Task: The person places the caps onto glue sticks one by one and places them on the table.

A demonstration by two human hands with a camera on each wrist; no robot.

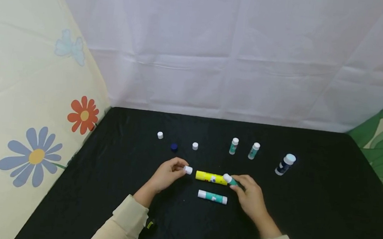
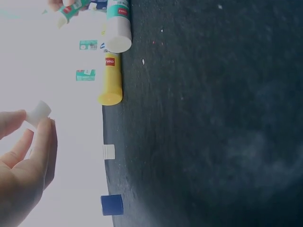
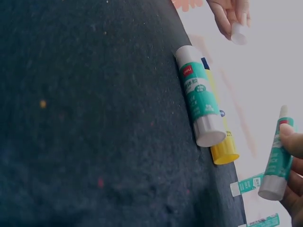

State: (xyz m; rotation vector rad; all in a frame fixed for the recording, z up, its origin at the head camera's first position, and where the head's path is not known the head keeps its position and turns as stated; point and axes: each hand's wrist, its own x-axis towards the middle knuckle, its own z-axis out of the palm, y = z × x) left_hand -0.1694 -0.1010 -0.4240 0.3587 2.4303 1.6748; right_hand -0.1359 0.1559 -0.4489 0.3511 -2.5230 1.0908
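Observation:
Between thumb and fingers, my left hand [image 1: 168,174] pinches a small white cap [image 1: 188,169]. My right hand [image 1: 252,199] grips a green glue stick [image 3: 278,158] tilted above the table, its narrow pale tip bare in the right wrist view. The cap and the stick are apart, with a yellow glue stick [image 1: 208,177] lying between the hands. The held stick overlaps the yellow one's right end in the head view. Nearer to me lies a larger green glue stick [image 1: 213,197] with white ends.
Behind my left hand stand two white caps, a left one [image 1: 160,135] and a right one [image 1: 195,146], with a dark blue cap [image 1: 174,147] between. Two small green glue sticks [image 1: 233,147] stand at the back right, beside a dark blue white-topped tube [image 1: 285,164]. Black cloth [image 1: 318,210] covers the table.

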